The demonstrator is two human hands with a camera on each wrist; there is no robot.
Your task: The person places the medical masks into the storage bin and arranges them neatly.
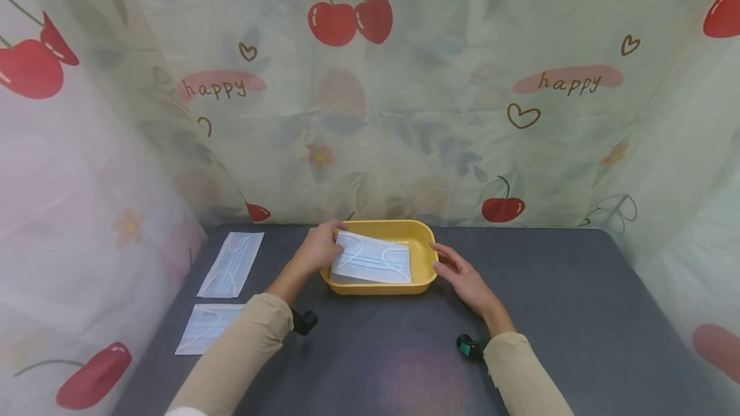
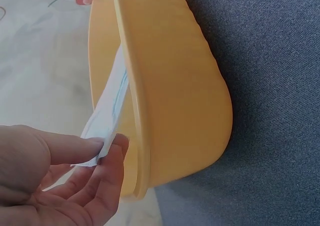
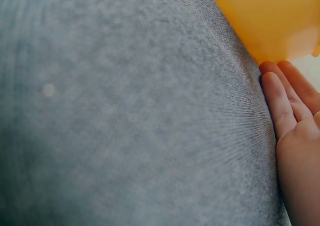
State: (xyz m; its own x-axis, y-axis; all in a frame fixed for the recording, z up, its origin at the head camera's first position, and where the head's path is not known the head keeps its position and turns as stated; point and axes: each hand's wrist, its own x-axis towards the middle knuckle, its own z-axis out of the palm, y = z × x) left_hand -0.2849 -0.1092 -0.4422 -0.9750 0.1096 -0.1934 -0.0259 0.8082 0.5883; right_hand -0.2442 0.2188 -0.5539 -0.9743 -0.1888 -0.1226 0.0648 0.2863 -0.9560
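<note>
My left hand point(image 1: 321, 248) pinches the left end of a light blue face mask point(image 1: 376, 259) between thumb and fingers. The mask lies over the left part of a yellow plastic tray point(image 1: 423, 246), its white ear loops on top. In the left wrist view the pinched end of the mask point(image 2: 107, 110) rises by the tray's rim point(image 2: 141, 151). At the tray's right end my right hand point(image 1: 467, 280) has its fingers extended, fingertips right at the outer wall. The right wrist view shows those fingers point(image 3: 277, 98) low by the yellow wall point(image 3: 280, 25).
Two more face masks lie on the left of the dark grey table point(image 1: 370, 352): one farther back point(image 1: 231, 265), one nearer point(image 1: 202, 327), partly hidden by my left sleeve. A patterned curtain point(image 1: 405, 146) stands behind the table and along both sides.
</note>
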